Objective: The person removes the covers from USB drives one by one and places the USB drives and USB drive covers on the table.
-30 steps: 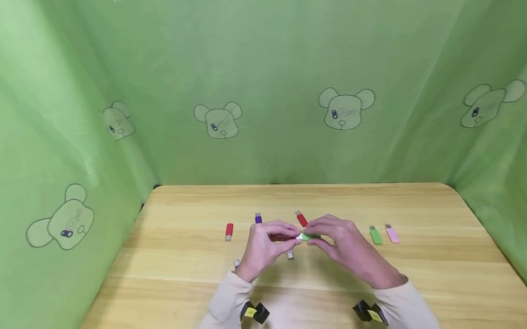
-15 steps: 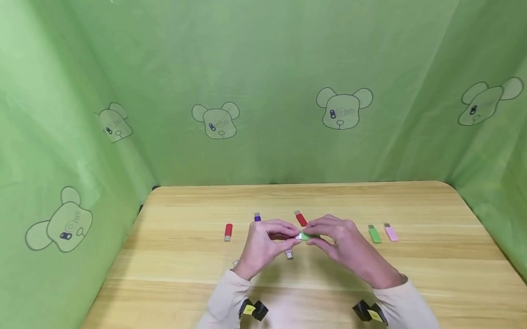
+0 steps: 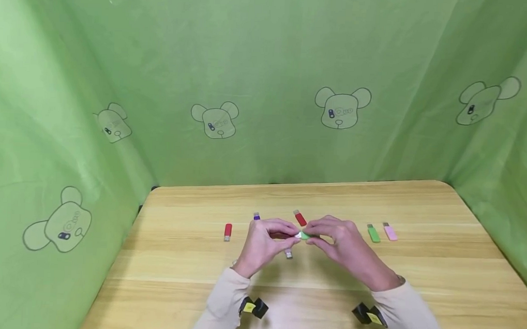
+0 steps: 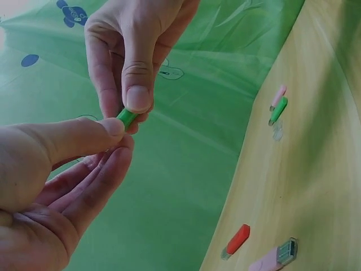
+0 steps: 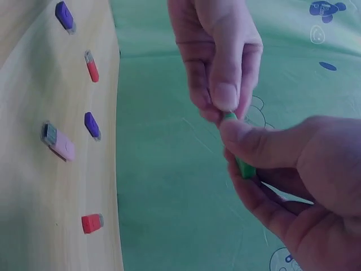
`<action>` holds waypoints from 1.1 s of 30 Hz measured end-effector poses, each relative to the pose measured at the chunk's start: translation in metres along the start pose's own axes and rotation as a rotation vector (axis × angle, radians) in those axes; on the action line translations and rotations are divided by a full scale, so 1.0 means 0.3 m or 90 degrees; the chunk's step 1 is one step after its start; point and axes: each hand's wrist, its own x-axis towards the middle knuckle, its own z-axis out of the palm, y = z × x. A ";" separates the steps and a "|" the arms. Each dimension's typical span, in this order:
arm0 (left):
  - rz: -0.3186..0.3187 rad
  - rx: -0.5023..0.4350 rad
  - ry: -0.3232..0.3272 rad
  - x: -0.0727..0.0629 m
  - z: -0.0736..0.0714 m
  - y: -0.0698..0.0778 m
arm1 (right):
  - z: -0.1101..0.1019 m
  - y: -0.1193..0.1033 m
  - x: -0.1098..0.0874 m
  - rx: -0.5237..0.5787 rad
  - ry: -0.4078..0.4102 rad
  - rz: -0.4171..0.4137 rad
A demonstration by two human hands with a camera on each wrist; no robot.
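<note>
A small green USB stick point(image 3: 305, 235) is held between both hands, above the table. My right hand point(image 3: 343, 242) pinches its green body between thumb and fingers. From the other side, my left hand point(image 3: 260, 246) pinches the pale end with thumb and fingertips. The fingertips of the two hands nearly meet. In the left wrist view, a short piece of the green body point(image 4: 126, 117) shows between the thumbs; the pale end is hidden by the left fingers. In the right wrist view, the green body point(image 5: 245, 168) sticks out below the right thumb.
On the wooden table point(image 3: 176, 277) lie more USB sticks: two red, one left point(image 3: 228, 232) and one behind the hands point(image 3: 300, 218); a purple one point(image 3: 256, 216); a pink one point(image 3: 288, 253) under the hands; a green point(image 3: 373, 233) and a pink one point(image 3: 390, 232) at right. Green curtains point(image 3: 264, 155) surround it.
Both hands keep their pinch on the green USB stick with hardly any movement. The head view has shifted slightly, so the table things appear a little further left.
</note>
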 end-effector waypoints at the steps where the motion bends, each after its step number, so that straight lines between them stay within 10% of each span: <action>1: 0.000 0.001 0.002 0.001 0.000 0.000 | 0.001 -0.001 -0.001 -0.005 0.004 0.001; 22: -0.012 -0.006 -0.017 -0.006 -0.012 -0.001 | 0.007 -0.025 -0.027 -0.026 0.021 0.026; 29: -0.053 0.002 0.031 -0.019 -0.132 0.002 | -0.166 0.033 -0.081 -0.072 0.093 0.052; 33: -0.048 -0.030 0.015 0.028 -0.117 0.000 | -0.231 0.066 -0.100 -0.103 0.149 0.087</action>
